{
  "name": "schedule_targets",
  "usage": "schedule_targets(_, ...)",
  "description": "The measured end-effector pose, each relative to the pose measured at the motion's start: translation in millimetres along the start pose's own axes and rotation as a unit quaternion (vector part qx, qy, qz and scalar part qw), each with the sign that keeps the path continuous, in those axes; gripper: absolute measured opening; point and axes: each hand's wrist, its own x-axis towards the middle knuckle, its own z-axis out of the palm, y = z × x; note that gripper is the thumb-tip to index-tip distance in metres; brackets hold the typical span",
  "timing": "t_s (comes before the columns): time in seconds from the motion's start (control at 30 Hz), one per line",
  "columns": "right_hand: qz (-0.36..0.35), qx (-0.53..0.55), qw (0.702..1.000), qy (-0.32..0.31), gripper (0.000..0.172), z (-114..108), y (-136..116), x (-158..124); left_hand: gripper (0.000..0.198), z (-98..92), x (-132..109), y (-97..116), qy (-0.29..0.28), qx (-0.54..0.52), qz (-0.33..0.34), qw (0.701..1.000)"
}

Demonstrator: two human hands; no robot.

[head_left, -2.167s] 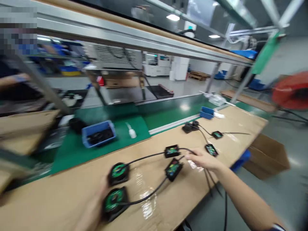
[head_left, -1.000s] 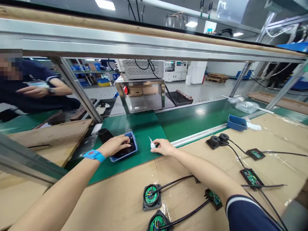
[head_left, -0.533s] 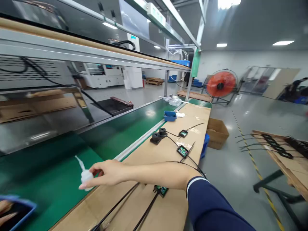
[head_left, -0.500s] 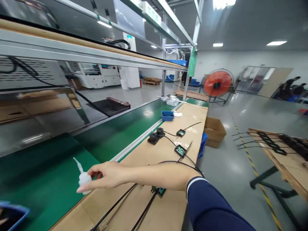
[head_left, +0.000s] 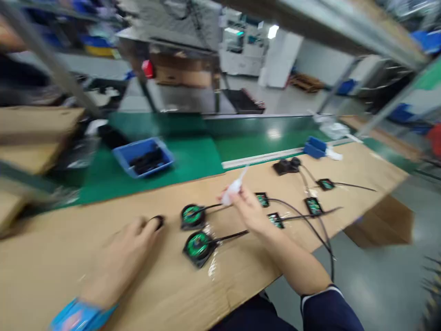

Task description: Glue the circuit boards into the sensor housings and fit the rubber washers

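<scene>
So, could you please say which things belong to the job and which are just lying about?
Likely the job: white bottle (right hand), small black part (left hand), two round green units, nearer blue bin.
Probably lying about: crumpled plastic, cardboard box.

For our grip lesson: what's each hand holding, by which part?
Right hand: white bottle, by its body. Left hand: small black piece, grip point too blurred to tell.

Small white bottle point(head_left: 230, 193) with a slender pale nozzle: gripped in the right hand point(head_left: 252, 212), tilted, nozzle pointing up and rightward. Small black piece point(head_left: 159, 222): held by the left hand point(head_left: 124, 252), to the left of the bottle and apart from it; blurred, exact form not determinable.
</scene>
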Motion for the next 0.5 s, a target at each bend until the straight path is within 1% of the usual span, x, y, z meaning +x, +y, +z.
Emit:
schedule_targets(0.07,0.010,0.023,1.000,0.018,0.048,-1,7,1,0.037,6.1,-23,-2,-0.024,0.032,-0.049,0.998)
schedule_targets(0.1,0.014,0.032,0.999,0.025,0.047,-2,8,1,0.036,7.0,-30,-3,-0.037,0.037,-0.065,0.997)
schedule_targets(0.17,0.016,0.046,0.998,0.036,0.045,-2,7,0,0.041,3.3,-40,0,-0.045,0.031,-0.083,0.995)
schedule_targets(0.27,0.017,0.058,0.997,0.054,0.046,1,-2,-6,0.049,-7.6,-50,17,-0.024,-0.004,-0.097,0.995)
schedule_targets(0.33,0.022,0.068,0.995,0.066,0.047,4,-6,-8,0.053,-8.6,-54,33,-0.021,-0.051,-0.099,0.994)
schedule_targets(0.43,0.036,0.079,0.993,0.074,0.044,8,-6,-9,0.065,4.6,-53,55,-0.060,-0.151,-0.084,0.983)
schedule_targets(0.5,0.044,0.075,0.993,0.076,0.045,9,-4,-8,0.062,17.6,-49,62,-0.083,-0.191,-0.076,0.975)
